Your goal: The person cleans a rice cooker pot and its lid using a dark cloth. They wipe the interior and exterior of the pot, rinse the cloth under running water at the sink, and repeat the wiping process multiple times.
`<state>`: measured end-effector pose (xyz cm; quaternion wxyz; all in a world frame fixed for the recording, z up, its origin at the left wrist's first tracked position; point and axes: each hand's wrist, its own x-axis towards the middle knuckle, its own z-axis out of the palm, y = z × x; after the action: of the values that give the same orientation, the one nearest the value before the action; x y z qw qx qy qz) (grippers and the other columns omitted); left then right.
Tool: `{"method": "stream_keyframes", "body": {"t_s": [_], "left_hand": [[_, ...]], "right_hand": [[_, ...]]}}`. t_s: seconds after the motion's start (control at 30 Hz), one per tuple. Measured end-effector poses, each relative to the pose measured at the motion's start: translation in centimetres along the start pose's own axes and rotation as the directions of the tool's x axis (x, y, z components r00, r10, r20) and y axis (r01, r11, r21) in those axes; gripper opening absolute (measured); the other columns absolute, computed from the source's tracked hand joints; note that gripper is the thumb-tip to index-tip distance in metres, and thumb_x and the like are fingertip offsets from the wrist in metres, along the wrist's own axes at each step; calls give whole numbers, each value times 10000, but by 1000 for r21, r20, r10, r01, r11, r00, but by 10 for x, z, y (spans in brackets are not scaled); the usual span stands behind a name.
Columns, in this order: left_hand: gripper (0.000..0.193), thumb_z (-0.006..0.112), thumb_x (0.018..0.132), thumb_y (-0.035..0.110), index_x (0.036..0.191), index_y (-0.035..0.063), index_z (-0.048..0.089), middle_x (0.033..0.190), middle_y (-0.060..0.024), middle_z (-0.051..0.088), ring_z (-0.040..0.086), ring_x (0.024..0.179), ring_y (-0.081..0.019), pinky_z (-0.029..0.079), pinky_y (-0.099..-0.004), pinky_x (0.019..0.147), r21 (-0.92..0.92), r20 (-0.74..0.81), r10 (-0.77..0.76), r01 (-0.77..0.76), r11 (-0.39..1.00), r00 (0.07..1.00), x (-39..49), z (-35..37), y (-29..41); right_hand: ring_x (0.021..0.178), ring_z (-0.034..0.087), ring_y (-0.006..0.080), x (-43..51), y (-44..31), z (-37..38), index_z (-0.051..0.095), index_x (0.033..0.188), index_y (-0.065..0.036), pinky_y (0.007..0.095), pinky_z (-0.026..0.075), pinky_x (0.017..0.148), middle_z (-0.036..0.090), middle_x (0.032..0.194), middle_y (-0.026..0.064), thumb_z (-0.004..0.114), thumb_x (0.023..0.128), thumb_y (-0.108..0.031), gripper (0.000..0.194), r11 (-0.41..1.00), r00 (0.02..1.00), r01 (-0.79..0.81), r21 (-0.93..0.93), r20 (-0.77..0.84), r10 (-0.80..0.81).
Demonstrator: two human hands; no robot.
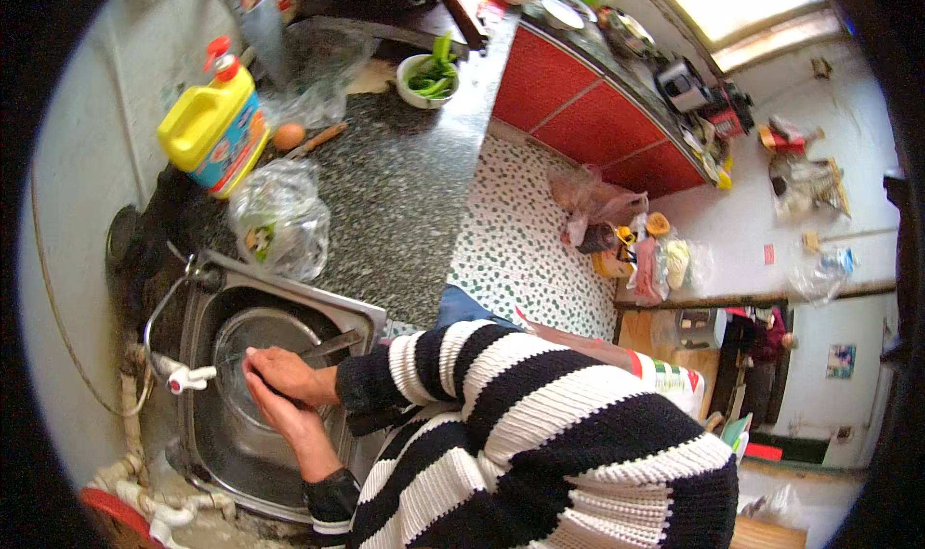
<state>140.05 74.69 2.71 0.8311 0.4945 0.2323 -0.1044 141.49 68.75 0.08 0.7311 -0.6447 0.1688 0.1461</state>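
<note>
Over the steel sink, my right hand lies against my left hand, palms facing, with fingers pointing at the white tap. What may be between the palms is hidden. A thin streak, perhaps water, runs from the tap towards my fingertips. Below them a round metal basin sits in the sink, and a flat metal utensil rests across its edge, partly behind my right hand. Both forearms are in dark cuffs and striped knitted sleeves.
Beside the sink on the speckled counter are a clear plastic bag of food scraps, a yellow pump bottle, an egg and a white bowl of green vegetables. Bags and bottles stand on the floor further off.
</note>
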Motion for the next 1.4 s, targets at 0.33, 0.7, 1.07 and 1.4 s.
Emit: {"method": "stream_keyframes", "body": {"t_s": [0.33, 0.7, 1.07, 1.4], "left_hand": [[564, 344, 972, 557, 1270, 111, 518, 1144, -32, 536, 523, 1059, -174, 389, -322, 945, -169, 186, 95, -63, 984, 978, -7, 8, -10], [590, 296, 980, 521, 1312, 69, 479, 1260, -111, 532, 501, 1169, -238, 356, -368, 1032, -189, 69, -68, 80, 979, 995, -11, 1, -8], [532, 360, 948, 501, 1217, 74, 526, 1230, -102, 538, 516, 1136, -238, 381, -397, 994, -279, -105, -138, 104, 955, 985, 18, -63, -37], [525, 416, 912, 530, 1173, 93, 543, 1202, -71, 542, 520, 1112, -227, 407, -420, 946, -249, -265, -300, 235, 939, 916, 11, -74, -37]], "right_hand": [[795, 625, 405, -17, -36, 2, 672, 933, -13, 440, 481, 754, 674, 894, 222, 425, 960, -444, 497, 987, 992, -121, 110, -33, 125], [776, 604, 433, -19, -16, 10, 618, 789, 39, 486, 469, 691, 599, 811, 289, 492, 917, -312, 394, 968, 977, 187, -167, -74, -202], [734, 570, 462, -29, -22, 24, 571, 667, 6, 530, 462, 684, 571, 734, 267, 542, 853, -242, 311, 947, 984, 136, -291, -71, -163], [830, 608, 431, -28, 0, 25, 634, 813, -17, 494, 492, 721, 626, 832, 239, 498, 872, -279, 301, 827, 994, 108, -552, 48, -98]]}}
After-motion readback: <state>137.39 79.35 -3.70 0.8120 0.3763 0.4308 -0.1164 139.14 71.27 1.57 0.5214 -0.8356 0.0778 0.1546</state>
